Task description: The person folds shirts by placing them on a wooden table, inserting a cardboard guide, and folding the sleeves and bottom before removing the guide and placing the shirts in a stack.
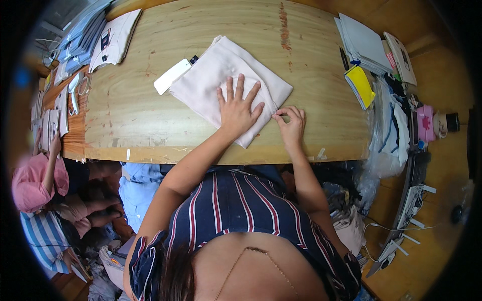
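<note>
A folded pale pinkish-white garment (228, 57) lies at an angle on the wooden table in front of me. My left hand (238, 110) presses flat on its middle, fingers spread. At the garment's right edge my right hand (291, 123) pinches with thumb and forefinger; a tiny dark spot shows at the fingertips, too small to name. A white tag (172, 76) sticks out from the garment's upper left side, with a small dark label (194, 59) beside it.
The wooden table (150, 120) stretches around the garment. Stacked blue garments (83, 45) and a white garment (114, 40) lie at the far left. On the right are white folded pieces (366, 45), a yellow pouch (359, 88) and plastic-wrapped clothes (389, 130). A person in pink (40, 180) works at left.
</note>
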A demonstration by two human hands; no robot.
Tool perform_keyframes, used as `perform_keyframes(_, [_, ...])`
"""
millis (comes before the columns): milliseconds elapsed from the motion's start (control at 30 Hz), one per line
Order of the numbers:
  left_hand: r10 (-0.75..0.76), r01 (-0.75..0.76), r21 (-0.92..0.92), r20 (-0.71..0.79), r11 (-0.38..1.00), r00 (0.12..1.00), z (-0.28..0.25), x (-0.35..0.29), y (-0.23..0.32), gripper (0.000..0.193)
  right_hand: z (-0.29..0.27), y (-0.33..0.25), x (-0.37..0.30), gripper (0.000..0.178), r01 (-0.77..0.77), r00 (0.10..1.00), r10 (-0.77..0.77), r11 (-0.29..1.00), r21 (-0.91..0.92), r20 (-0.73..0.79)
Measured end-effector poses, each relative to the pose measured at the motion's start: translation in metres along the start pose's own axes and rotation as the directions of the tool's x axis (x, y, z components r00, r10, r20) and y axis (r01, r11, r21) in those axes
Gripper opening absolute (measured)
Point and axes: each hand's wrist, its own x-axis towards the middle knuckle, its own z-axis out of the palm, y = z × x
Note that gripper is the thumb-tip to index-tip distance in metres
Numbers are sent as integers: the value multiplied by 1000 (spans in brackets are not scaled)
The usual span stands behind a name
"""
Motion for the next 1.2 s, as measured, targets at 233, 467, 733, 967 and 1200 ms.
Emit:
perform_keyframes(233, [10, -10, 29, 25, 1000, 1000, -2, -1, 2, 51, -25, 22, 41, 8, 39, 989, -5, 972, -230, 150])
perform_keyframes(467, [-128, 125, 84, 42, 989, 991, -10, -6, -12, 51, -4, -16, 109, 16, 151, 989, -145, 945, -291, 40])
perform_keyframes(733, [-754, 769, -45, -242, 637, 610, -50, -15, -116, 53, 135, -43, 217, 47, 208, 832, -159, 977, -34, 532])
perform_keyframes(967, [-782, 782, -25, 16, 622, 623, -57, 14, -142, 30, 172, -65, 244, 44, 179, 682, -69, 981, -75, 729])
perform_keyframes(1200, [-818, 819, -154, 92, 552, 568, -68, 15, -142, 49, 154, -70, 233, 50, -85, 711, -195, 930, 358, 676])
